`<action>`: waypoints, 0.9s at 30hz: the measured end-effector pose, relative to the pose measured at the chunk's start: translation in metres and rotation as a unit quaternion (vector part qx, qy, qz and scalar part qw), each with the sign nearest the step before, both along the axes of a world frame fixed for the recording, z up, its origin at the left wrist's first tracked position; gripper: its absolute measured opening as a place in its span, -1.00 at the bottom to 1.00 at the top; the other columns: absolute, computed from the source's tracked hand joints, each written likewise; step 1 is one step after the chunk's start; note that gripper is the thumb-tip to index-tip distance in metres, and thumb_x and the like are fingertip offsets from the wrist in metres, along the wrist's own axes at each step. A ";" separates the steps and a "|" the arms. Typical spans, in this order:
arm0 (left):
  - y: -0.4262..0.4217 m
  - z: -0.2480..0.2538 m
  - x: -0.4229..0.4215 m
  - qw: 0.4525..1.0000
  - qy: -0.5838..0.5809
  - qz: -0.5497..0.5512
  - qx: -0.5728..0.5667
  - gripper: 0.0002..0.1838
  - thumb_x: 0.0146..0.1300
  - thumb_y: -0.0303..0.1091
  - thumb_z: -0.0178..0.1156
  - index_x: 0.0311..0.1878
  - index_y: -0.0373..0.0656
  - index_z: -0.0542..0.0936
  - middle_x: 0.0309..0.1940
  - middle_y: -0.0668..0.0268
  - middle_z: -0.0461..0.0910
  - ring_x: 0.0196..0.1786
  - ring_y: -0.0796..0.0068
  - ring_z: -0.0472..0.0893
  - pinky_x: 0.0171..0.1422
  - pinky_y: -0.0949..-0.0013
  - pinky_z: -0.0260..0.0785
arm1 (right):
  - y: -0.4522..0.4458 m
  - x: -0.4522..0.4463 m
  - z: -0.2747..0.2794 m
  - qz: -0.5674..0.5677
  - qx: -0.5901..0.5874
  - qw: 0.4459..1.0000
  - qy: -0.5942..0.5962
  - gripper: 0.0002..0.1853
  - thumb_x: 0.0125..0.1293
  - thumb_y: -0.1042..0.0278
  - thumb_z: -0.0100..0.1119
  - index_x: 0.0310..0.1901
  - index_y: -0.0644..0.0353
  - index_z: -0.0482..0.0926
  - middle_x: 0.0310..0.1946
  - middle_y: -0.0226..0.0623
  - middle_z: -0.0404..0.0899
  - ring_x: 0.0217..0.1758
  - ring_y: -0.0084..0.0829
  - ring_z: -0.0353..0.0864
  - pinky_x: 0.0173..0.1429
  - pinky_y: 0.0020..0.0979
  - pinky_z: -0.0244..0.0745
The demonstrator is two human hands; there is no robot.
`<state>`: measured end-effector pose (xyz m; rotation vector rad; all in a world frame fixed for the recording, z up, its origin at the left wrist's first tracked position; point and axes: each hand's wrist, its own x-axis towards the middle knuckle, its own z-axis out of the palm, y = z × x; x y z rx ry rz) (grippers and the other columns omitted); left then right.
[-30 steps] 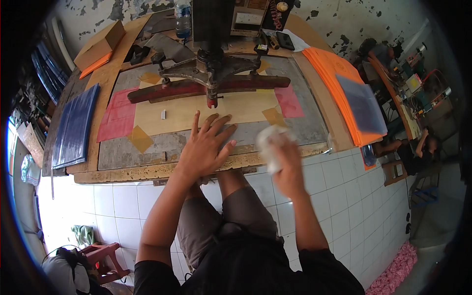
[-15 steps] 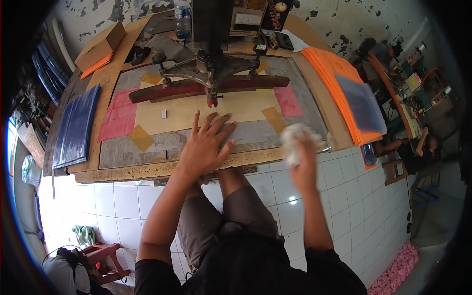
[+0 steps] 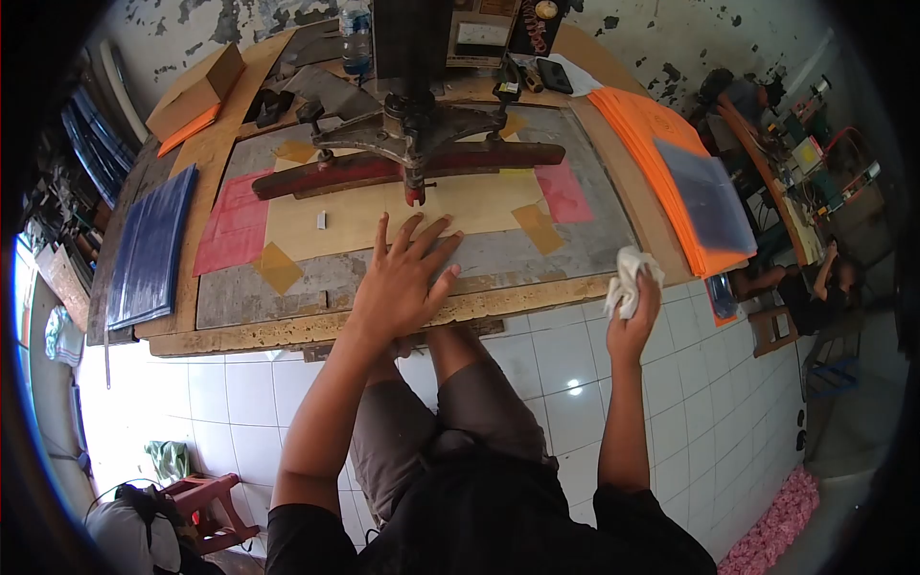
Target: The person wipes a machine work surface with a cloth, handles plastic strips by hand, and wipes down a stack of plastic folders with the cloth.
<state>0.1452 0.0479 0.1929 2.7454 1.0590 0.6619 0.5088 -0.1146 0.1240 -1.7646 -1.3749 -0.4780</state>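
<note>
My left hand lies with fingers spread, its fingertips on the lower edge of a tan sheet fixed to a grey metal plate. Bunched in my right hand is a white cloth, held just past the front right edge of the work table. Pink pieces and amber tape border the tan sheet. Above it stands a press with a dark red bar. A small white piece sits on the left part of the sheet.
On the right side lies a stack of orange sheets with a clear blue plastic sheet on top. Dark blue plastic sheets rest at the left, near a cardboard box. Another person sits at the far right.
My right hand has moved right with the white cloth, away from the plate to beyond the table's front edge. The left hand has stayed in place.
</note>
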 end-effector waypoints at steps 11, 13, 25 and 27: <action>-0.002 0.005 -0.004 0.998 -0.014 -0.054 0.023 -0.42 0.58 -0.09 0.11 0.56 -0.11 0.55 0.65 0.20 0.44 0.72 -0.01 0.30 0.85 -0.26 -0.06 | 0.019 -0.128 -0.005 0.187 -0.044 0.981 -0.027 -0.37 0.37 0.27 0.30 0.50 0.02 0.61 0.56 -0.12 0.55 0.71 0.01 0.41 0.77 0.18 0.02; -0.007 0.012 -0.008 0.994 -0.017 -0.110 0.019 -0.44 0.53 -0.15 0.16 0.52 -0.13 0.58 0.61 0.21 0.51 0.68 0.03 0.40 0.82 -0.23 0.03 | 0.023 -0.125 0.004 0.187 -0.044 0.981 -0.022 -0.37 0.37 0.27 0.28 0.49 0.04 0.60 0.55 -0.11 0.55 0.71 -0.01 0.41 0.77 0.17 0.01; -0.001 0.006 -0.007 0.986 -0.009 -0.150 -0.072 -0.33 0.67 0.02 -0.16 0.64 -0.16 0.49 0.72 0.22 0.38 0.82 0.08 0.19 0.88 -0.38 -0.30 | 0.018 -0.179 0.008 0.286 -0.096 0.952 -0.048 -0.37 0.37 0.22 0.44 0.49 -0.22 0.65 0.62 -0.24 0.48 0.71 -0.15 0.42 0.74 0.15 0.09; -0.002 0.010 -0.008 0.986 -0.004 -0.146 -0.080 -0.32 0.68 0.02 -0.17 0.64 -0.17 0.48 0.72 0.22 0.38 0.82 0.09 0.19 0.88 -0.39 -0.33 | 0.024 -0.171 -0.015 0.262 -0.046 0.959 -0.093 -0.47 0.44 0.24 0.38 0.44 -0.23 0.70 0.57 -0.33 0.57 0.69 -0.22 0.46 0.73 0.05 0.13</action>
